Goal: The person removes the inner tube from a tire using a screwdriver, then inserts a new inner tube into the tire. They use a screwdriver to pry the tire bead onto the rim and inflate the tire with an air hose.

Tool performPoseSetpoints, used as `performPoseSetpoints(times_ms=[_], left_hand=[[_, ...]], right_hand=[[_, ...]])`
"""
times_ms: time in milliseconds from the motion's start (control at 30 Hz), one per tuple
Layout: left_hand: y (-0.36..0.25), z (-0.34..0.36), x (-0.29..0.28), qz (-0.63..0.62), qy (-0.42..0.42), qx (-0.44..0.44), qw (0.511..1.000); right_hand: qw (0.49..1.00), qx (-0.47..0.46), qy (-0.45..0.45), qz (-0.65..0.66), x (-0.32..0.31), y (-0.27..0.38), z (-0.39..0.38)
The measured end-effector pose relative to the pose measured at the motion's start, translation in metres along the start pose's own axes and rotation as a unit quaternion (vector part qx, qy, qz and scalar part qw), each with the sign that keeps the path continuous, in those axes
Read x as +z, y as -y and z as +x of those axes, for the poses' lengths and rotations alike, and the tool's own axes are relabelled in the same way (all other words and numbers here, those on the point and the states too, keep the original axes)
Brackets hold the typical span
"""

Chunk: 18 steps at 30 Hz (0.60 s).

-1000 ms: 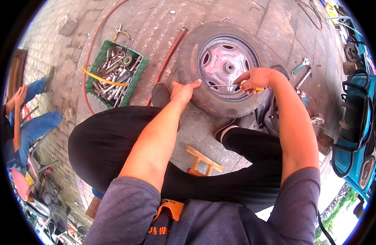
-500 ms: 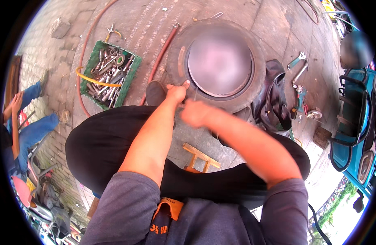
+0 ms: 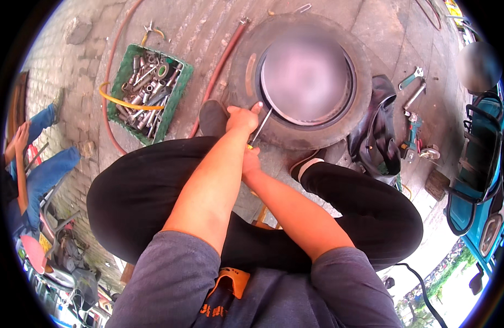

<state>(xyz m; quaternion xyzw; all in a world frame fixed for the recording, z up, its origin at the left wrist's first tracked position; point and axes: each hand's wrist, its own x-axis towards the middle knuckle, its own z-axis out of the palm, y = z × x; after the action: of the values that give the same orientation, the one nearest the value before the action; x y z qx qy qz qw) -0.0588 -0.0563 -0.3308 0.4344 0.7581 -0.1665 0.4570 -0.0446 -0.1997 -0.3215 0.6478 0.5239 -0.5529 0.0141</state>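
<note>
Yellow-handled screwdriver: (image 3: 262,127) it lies between our right hand and the rim's near edge, its bright shaft crossing the tyre's sidewall.
Long axis: slanted, running from our right hand away from us and a little to the right; the tip points toward the seam between tyre and rim, the handle back toward us.
Right hand: (image 3: 251,161) closed around the handle, with only a bit of yellow showing; we cannot see each finger's place on it.
Left hand: (image 3: 242,117) at the tyre's near left edge, just beside the shaft; the thumb stretches onto the sidewall, while the other fingers are mostly hidden, so we cannot tell if they press together or spread.
Tyre: (image 3: 244,68) on its side before us, the outer face up, around the metal rim (image 3: 304,76), whose middle is blurred.
Green crate: (image 3: 176,104) to our left, filled with metal sockets and wrenches (image 3: 148,93), a yellow band (image 3: 129,103) arching over it.
Red hose: (image 3: 222,61) between crate and tyre.
Black rubbery bundle: (image 3: 375,117) just right of the tyre.
Farther right: an adjustable wrench (image 3: 410,80) and a teal power tool (image 3: 412,134) on the paving.
</note>
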Motion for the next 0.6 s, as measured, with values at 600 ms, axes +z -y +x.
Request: performPoseSetpoints(times_ms=[600], left_hand=[[-0.009, -0.062, -0.059, 0.356, 0.071, 0.101, 0.926]], right_hand=[[0.990, 0.109, -0.013, 0.086, 0.022, 0.000, 0.003]])
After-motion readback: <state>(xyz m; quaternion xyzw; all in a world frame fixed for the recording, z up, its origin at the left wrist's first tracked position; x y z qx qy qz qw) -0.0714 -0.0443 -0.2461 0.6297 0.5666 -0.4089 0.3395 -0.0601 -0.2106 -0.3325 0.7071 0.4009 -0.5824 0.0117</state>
